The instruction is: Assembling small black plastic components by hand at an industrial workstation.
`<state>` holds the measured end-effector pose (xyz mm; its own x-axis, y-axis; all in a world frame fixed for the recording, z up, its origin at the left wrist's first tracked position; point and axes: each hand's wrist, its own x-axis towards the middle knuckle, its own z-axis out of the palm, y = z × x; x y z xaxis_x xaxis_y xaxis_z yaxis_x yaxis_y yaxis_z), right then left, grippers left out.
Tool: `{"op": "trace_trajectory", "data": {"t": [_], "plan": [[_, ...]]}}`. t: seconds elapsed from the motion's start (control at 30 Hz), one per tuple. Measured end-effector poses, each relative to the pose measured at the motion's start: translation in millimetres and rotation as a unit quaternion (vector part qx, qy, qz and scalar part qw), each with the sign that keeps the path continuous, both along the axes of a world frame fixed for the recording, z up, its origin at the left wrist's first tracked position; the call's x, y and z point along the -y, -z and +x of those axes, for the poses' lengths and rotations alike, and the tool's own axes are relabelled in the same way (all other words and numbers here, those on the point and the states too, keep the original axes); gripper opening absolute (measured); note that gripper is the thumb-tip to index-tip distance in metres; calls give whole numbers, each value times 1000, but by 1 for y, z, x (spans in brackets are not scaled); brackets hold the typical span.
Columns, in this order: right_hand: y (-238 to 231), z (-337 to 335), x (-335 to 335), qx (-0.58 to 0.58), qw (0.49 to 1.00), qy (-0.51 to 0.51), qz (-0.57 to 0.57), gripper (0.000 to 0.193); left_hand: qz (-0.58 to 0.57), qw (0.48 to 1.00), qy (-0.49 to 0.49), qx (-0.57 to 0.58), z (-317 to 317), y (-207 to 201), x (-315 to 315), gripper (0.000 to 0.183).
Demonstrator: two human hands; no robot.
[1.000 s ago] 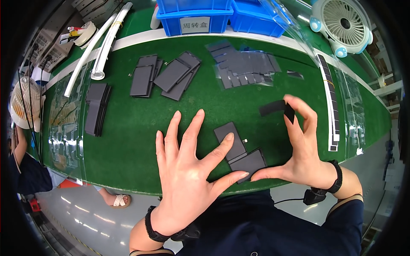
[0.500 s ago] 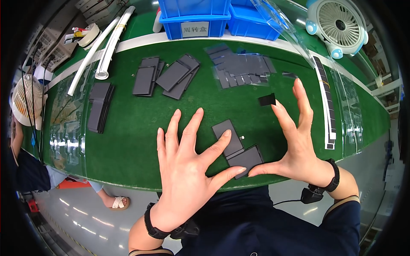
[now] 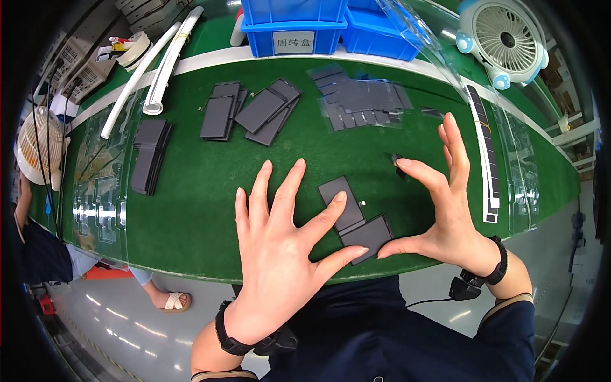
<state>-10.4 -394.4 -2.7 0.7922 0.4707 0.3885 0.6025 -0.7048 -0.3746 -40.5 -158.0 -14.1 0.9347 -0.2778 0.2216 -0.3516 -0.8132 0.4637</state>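
A dark grey, L-shaped flat battery (image 3: 372, 237) with a small white tab lies near the table's front edge. My left hand (image 3: 277, 251) is spread beside it, index fingertip and thumb tip resting on its surface. Fingers wide apart, my right hand (image 3: 445, 213) stands at its right, the thumb tip close to the battery's right edge; whether it touches I cannot tell. A small black film piece (image 3: 395, 158) clings to the right index fingertip, seen nearly edge-on. No finger closes round it.
Dark batteries (image 3: 219, 118) lie in groups at the back, with another stack (image 3: 151, 156) at left. Clear sheets with dark film pieces (image 3: 363, 102) lie behind my hands. Blue bins (image 3: 293, 38), white rolls (image 3: 162, 70), a fan (image 3: 506, 39) and a labelled black-and-white strip (image 3: 485, 153) surround them.
The black film on my right index fingertip has tilted from flat to nearly edge-on as that finger bent and shifted slightly. My left hand stays on the battery.
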Motion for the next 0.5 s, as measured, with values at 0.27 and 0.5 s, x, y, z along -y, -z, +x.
{"op": "trace_trajectory", "data": {"t": [0.27, 0.5], "plan": [[-6, -1, 0, 6, 1000, -4, -30, 99, -9, 1000, 1, 9, -1, 2, -1, 59], [-32, 10, 2, -209, 969, -83, 103, 18, -13, 1000, 2, 16, -2, 3, -2, 58]]}}
